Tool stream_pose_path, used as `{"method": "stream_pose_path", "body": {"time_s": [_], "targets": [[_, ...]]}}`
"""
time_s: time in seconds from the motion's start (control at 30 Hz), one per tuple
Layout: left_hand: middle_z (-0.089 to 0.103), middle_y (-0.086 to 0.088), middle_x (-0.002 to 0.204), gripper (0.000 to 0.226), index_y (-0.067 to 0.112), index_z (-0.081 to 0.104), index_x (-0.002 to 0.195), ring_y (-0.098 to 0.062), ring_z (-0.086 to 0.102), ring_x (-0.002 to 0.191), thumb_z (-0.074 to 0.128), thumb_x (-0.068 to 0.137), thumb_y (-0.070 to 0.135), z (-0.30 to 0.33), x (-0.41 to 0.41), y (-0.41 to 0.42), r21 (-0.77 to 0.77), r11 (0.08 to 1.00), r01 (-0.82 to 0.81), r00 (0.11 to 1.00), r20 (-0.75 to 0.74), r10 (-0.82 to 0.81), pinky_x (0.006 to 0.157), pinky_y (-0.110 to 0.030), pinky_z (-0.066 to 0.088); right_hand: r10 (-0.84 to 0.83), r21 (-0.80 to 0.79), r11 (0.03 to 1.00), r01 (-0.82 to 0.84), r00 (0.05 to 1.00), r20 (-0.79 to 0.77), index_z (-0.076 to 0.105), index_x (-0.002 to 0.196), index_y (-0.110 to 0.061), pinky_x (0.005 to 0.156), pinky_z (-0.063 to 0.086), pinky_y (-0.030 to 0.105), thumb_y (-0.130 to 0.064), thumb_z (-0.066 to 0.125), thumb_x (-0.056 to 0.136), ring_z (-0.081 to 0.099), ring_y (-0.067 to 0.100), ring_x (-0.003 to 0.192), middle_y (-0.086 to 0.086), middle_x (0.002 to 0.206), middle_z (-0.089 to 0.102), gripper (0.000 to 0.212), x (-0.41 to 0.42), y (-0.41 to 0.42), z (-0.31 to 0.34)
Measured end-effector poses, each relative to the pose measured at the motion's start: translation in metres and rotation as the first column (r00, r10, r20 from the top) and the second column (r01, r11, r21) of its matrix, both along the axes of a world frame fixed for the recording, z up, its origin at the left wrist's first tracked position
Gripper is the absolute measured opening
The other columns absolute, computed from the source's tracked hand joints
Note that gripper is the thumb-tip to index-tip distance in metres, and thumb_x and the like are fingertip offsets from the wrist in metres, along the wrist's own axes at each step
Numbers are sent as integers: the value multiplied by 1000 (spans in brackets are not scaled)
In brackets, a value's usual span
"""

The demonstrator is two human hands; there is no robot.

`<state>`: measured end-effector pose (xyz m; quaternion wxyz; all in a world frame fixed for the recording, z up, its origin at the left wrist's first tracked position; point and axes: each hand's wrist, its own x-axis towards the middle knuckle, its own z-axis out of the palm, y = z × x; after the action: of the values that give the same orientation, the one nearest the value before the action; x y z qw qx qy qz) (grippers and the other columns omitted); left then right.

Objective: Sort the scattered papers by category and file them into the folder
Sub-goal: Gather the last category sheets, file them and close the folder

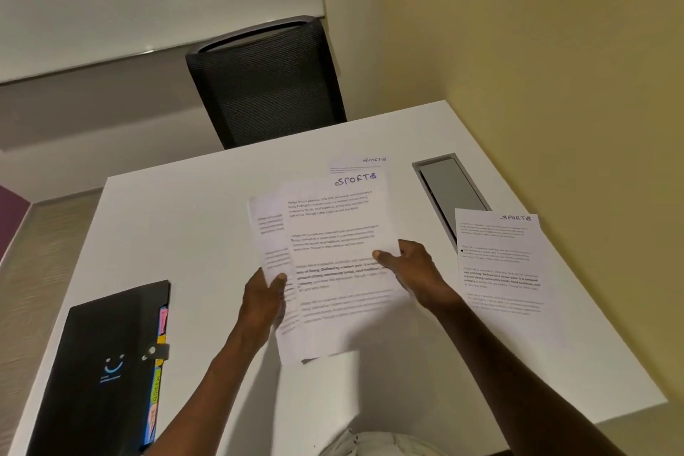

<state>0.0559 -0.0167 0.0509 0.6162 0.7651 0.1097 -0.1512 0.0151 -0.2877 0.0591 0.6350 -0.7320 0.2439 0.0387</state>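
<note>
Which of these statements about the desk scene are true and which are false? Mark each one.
1. Both hands hold a stack of papers. True.
2. The black folder lies open. False: its strap is fastened shut.
3. A sheet headed SPORTS lies on the table beside the right hand. True.
4. The chair is red. False: it is black.
5. The left hand rests on the folder. False: it grips the stack.

Fanned "SPORTS" papers [333, 252] lifted; closed black folder [107, 363] lies left.
</note>
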Motion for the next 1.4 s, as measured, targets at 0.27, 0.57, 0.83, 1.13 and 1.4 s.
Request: {"method": "stream_pose_path", "body": {"time_s": [0.27, 0.57, 0.83, 1.13, 1.4], "targets": [[72, 3, 72, 37, 17, 68, 92, -13, 68, 60, 46, 101, 45, 15, -14, -33, -172, 985, -27, 989, -146, 1, 50, -23, 47, -74, -17, 997, 74, 997, -26, 50, 121, -18, 85, 54, 29, -16, 80, 78, 65, 18, 102, -1, 116, 66, 53, -6, 8, -9], [70, 8, 112, 30, 17, 61, 122, -10, 66, 96, 63, 93, 16, 9, -17, -52, 230, 967, 109, 969, 192, -155, 76, -21, 50, -38, -112, 992, 54, 990, 134, 64, 118, -18, 84, 55, 27, -12, 72, 84, 67, 7, 95, -8, 109, 71, 35, -18, 2, -1], [65, 0, 102, 25, 13, 57, 118, -7, 58, 82, 63, 94, 12, -4, -37, -70, 250, 968, 7, 987, 155, -47, 60, -11, 39, -33, -78, 996, 46, 985, 167, 61, 113, -27, 75, 53, 16, -8, 71, 84, 65, 2, 95, -13, 104, 70, 36, -38, -7, -16], [67, -5, 117, 29, 9, 54, 128, -21, 61, 102, 53, 99, 11, -33, -58, -82, 236, 972, -2, 996, 90, -20, 70, -17, 41, -70, -48, 996, 70, 998, -4, 68, 112, -22, 87, 56, 46, -35, 73, 64, 68, 20, 95, -2, 103, 72, 50, -48, -8, -60], [64, -3, 121, 31, 10, 52, 132, -19, 59, 105, 48, 102, 12, -15, -35, -91, 243, 968, 63, 987, 128, -96, 80, -25, 41, -73, -114, 990, 88, 989, 131, 64, 109, -18, 86, 57, 38, -19, 76, 76, 68, 10, 94, -8, 103, 72, 35, -35, -23, -42]]}}
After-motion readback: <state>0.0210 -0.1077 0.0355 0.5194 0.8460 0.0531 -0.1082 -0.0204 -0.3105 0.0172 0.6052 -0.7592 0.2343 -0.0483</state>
